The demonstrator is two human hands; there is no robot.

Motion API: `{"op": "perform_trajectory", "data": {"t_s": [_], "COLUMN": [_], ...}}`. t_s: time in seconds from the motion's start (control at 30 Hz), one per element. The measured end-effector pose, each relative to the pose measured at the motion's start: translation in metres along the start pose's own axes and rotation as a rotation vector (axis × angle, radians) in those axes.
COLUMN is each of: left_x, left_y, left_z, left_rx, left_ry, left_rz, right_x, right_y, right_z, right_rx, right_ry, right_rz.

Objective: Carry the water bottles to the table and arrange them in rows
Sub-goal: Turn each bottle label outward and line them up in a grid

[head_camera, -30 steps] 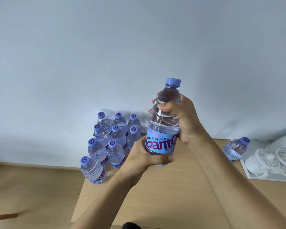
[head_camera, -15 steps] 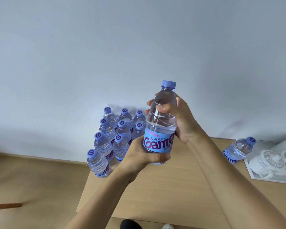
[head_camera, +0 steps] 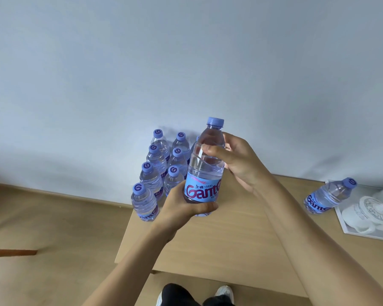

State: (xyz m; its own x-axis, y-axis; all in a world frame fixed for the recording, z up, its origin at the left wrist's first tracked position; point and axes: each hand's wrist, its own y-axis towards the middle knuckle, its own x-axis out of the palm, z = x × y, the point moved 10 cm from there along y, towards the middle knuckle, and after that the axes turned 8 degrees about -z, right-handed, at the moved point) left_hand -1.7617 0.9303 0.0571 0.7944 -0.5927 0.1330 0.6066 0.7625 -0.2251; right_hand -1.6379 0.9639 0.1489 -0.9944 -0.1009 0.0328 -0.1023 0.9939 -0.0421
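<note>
Head view showed a clear plastic water bottle [head_camera: 205, 166] held upright above the wooden table [head_camera: 226, 244], in front of a pale wall [head_camera: 164, 62]. It had a periwinkle screw cap [head_camera: 215, 121], ribbed see-through shoulders with water inside, and a light blue label [head_camera: 202, 189] printed with large dark red lettering and a line of small dark characters above it. The left hand [head_camera: 181, 208] gripped the bottle's lower part, fingers wrapped round the base just under the label. The right hand [head_camera: 237, 164] grasped the upper body, thumb laid across the front below the neck and fingers curled behind.

Behind and to the left of the held bottle stood a group of matching bottles [head_camera: 161, 164] at the table's far left corner, close against the wall. They were set upright in tight lines, each with the same periwinkle cap marked by a dark swirl; the nearest one [head_camera: 144, 203] stood at the table's left edge. How many stood behind the held bottle could not be told. Well apart, at the right, another bottle [head_camera: 327, 195] of the same kind stood just beside a white tray [head_camera: 349, 230] holding white lidded cups [head_camera: 367, 210]. At the bottom edge, dark trousers and a white shoe [head_camera: 224, 292] appeared over the wood-toned floor [head_camera: 53, 228].
</note>
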Motion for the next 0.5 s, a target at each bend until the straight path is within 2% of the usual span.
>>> {"op": "perform_trajectory", "data": {"t_s": [0.1, 0.4, 0.5], "left_x": [-0.012, -0.049, -0.06], "left_y": [-0.007, -0.022, -0.024], "left_z": [-0.018, -0.087, -0.11], "left_rx": [-0.029, -0.141, -0.17], "left_ry": [0.02, 0.127, 0.139], "left_rz": [0.028, 0.008, 0.046], "right_x": [0.007, 0.039, 0.049], "right_y": [0.0, -0.009, -0.013], "right_z": [0.021, 0.1, 0.125], "right_rx": [0.062, 0.26, 0.316], "right_ry": [0.035, -0.135, -0.219], "right_rz": [-0.028, -0.084, -0.106]}}
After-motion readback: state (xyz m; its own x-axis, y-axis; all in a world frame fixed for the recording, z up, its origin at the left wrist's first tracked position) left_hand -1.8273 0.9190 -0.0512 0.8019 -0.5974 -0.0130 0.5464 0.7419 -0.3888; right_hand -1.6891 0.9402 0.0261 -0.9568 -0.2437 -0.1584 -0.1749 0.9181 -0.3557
